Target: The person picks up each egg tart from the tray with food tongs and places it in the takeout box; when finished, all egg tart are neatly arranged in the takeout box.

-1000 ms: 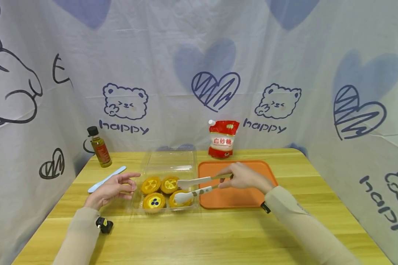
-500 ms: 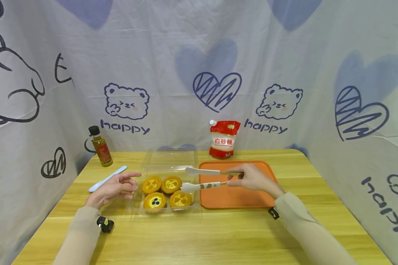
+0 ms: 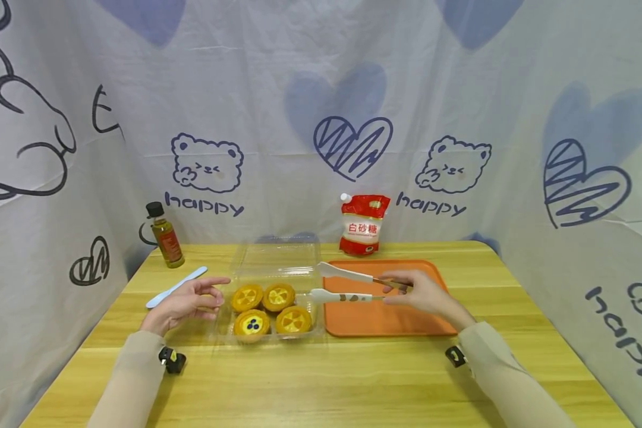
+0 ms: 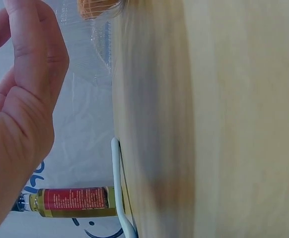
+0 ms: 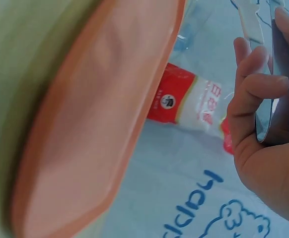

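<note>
My right hand (image 3: 419, 291) holds a pair of tongs (image 3: 350, 297) above the orange tray (image 3: 401, 324). The tongs' white tips are spread apart with nothing between them, pointing left toward the container. In the right wrist view, fingers and thumb wrap the bent metal end of the tongs (image 5: 286, 94). Egg tarts sit in a clear plastic container (image 3: 299, 340) with its lid (image 3: 278, 257) folded back; one tart (image 3: 252, 324) has dark berries, and another tart (image 3: 293, 321) lies at the front right. My left hand (image 3: 189, 303) hovers by the container's left side, fingers loosely bent, holding nothing.
A pale blue spatula-like tool (image 3: 176, 287) lies behind my left hand. An oil bottle (image 3: 168, 241) stands at the back left. A red and white sugar pouch (image 3: 362, 226) stands behind the tray, near the curtain (image 3: 278, 89).
My right hand has moved right with the tongs, whose tips have left the front right tart and spread wider over the tray's left side. The left hand stays nearly still.
</note>
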### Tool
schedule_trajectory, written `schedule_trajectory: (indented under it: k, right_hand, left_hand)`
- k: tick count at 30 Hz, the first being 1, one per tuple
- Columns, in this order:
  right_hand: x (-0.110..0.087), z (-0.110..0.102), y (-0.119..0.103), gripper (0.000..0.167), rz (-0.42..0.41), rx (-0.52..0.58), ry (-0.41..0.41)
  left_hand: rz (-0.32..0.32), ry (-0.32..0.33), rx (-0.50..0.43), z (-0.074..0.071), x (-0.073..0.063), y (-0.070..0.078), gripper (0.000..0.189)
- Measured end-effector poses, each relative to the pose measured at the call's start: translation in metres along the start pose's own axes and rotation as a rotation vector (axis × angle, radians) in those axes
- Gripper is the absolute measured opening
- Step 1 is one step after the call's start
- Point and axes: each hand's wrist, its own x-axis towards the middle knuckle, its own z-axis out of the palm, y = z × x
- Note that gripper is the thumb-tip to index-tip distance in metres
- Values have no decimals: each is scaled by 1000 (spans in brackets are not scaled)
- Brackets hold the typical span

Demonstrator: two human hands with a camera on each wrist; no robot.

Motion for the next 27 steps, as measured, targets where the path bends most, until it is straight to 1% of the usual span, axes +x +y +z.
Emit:
schedule_trajectory:
  k: [5,11,15,21,27]
  right_hand:
    - [-9,-3,10,51,30,99,5]
    - [-20,-11,19,52,97,117,63]
    - [-28,-16,28,54,143,121,86]
    - [-38,-25,41,56,169,138,110]
    - [-48,-32,48,59,183,165,139]
  left_hand:
    - [-5,6,9,0,0,1,69]
    - [-4,10,9,-1,0,0,69]
    - [-2,14,13,-1,1,-1,67]
    - [-6,24,10,-2,1,-3,66]
    - [-14,29,5,-2,2,-3,67]
